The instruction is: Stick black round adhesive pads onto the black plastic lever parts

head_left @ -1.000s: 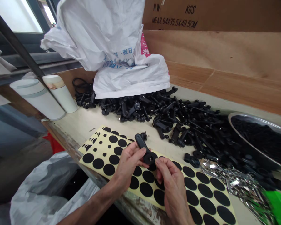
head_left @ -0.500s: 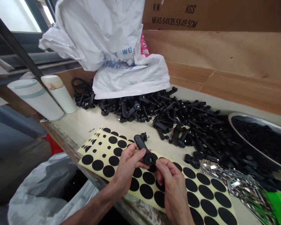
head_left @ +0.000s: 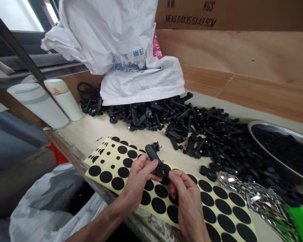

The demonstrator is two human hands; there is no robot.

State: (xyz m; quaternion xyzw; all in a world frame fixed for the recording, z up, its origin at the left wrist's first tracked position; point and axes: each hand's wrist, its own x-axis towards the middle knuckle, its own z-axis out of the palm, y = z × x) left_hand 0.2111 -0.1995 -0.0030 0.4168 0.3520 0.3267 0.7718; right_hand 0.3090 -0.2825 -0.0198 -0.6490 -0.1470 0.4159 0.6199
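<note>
Bench [head_left: 96, 127]: black pile [head_left: 181, 124] and white bag [head_left: 141, 82] beyond hands; bowl [head_left: 259, 122], clips [head_left: 264, 201] right of them. Left hand [head_left: 138, 173] pinches black part [head_left: 154, 155] over sticker sheet [head_left: 107, 164]; right hand [head_left: 186, 191] fingertips at its round end, grip can't tell. Bench edge under forearms; bare strip between sheet and pile.

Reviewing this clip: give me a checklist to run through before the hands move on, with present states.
1. Black part held by the left hand: ok.
2. Round end facing up, towards the camera: ok.
3. Right hand close to that end: ok.
4. Anything pinched in its fingertips: cannot tell, too small.
5. Dotted yellow sheet beneath both hands: ok.
6. Sheet's dots all uncovered: not ok, hands hide some.
</note>
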